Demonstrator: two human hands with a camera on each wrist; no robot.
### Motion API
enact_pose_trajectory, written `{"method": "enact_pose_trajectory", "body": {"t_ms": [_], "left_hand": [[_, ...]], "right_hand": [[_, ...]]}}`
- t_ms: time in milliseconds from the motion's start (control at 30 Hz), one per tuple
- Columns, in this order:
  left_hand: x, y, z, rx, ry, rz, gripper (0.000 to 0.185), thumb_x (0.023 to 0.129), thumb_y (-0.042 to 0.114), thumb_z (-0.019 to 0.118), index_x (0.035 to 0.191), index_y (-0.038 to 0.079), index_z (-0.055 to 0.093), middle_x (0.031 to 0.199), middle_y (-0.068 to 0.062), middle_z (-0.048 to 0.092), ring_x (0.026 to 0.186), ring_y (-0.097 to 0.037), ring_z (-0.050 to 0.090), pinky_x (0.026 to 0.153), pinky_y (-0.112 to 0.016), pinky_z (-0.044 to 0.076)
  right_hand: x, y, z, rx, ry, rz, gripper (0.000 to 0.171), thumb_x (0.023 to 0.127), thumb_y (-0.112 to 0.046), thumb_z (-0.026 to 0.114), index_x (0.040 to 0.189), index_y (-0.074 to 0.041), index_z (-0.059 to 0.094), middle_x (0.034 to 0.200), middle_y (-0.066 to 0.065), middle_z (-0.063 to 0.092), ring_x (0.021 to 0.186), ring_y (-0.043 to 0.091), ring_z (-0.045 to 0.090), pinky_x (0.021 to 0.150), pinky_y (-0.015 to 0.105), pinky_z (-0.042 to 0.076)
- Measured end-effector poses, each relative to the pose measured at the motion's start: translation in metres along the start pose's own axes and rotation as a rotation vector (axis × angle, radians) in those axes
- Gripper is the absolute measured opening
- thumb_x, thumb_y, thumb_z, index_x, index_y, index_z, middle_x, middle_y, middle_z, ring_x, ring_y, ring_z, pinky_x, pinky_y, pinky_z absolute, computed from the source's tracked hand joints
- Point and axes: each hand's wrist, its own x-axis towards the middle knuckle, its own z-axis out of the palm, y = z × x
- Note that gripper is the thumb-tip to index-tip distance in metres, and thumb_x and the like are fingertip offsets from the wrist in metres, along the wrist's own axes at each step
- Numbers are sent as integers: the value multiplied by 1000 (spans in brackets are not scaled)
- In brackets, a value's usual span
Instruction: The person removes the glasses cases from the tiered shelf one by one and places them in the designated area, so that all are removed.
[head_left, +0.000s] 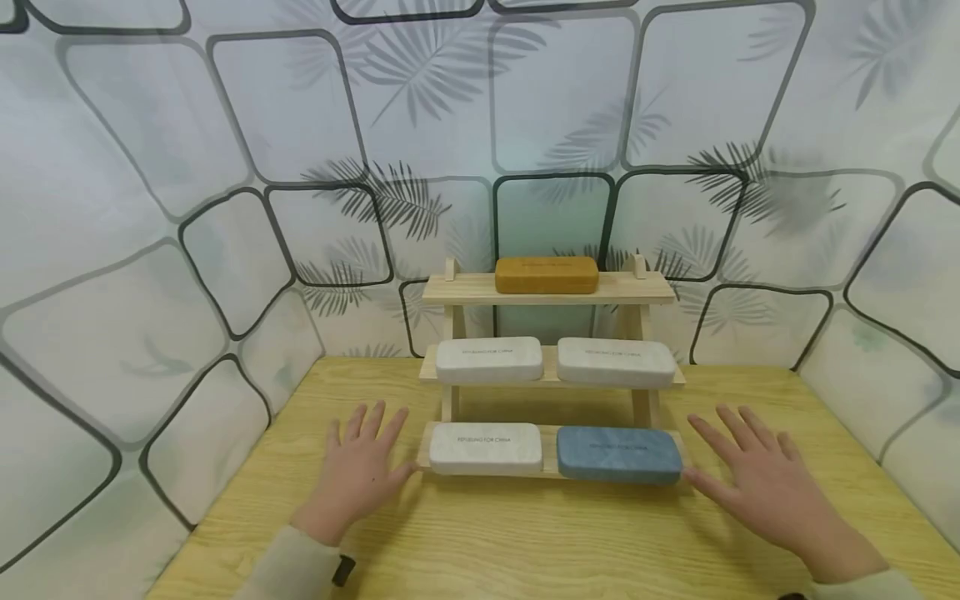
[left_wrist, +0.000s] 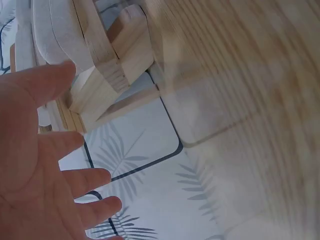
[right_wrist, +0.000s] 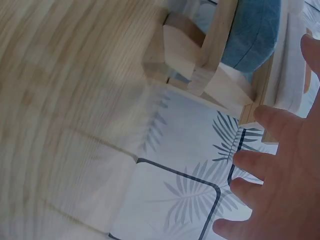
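A three-tier wooden stand (head_left: 549,290) stands at the back of the wooden table (head_left: 525,542). Its top shelf carries a mustard case (head_left: 546,275). Two white cases (head_left: 489,360) (head_left: 617,362) lie on the middle shelf. The bottom shelf holds a white case (head_left: 485,447) and a blue case (head_left: 618,454). My left hand (head_left: 360,468) lies flat with fingers spread, just left of the bottom shelf, thumb near its end. My right hand (head_left: 757,477) is spread the same way on the right, thumb near the blue case (right_wrist: 252,35). Neither hand holds anything.
A white backdrop (head_left: 150,250) printed with dark rounded squares and grey leaves closes in the table on the left, back and right. The stand's wooden legs (left_wrist: 107,75) show close up in the left wrist view.
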Motion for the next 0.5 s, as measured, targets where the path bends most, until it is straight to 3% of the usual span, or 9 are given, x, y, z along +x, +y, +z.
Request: {"method": "enact_pose_trajectory", "body": {"t_ms": [233, 500], "left_hand": [[7, 5, 4, -239, -14, -53, 78, 99, 41, 64, 159, 7, 30, 155, -26, 36, 139, -49, 37, 107, -68, 32], [19, 6, 14, -706, -105, -209, 73, 101, 30, 62, 160, 5, 25, 154, -26, 38, 134, -43, 45, 104, -59, 42]], "right_hand": [[4, -6, 0, 125, -3, -26, 76, 97, -56, 61, 159, -20, 36, 153, 30, 35, 139, 58, 24, 100, 78, 21], [6, -17, -2, 257, 30, -65, 72, 96, -48, 67, 154, -13, 44, 147, 27, 43, 133, 55, 35, 96, 75, 31]]}}
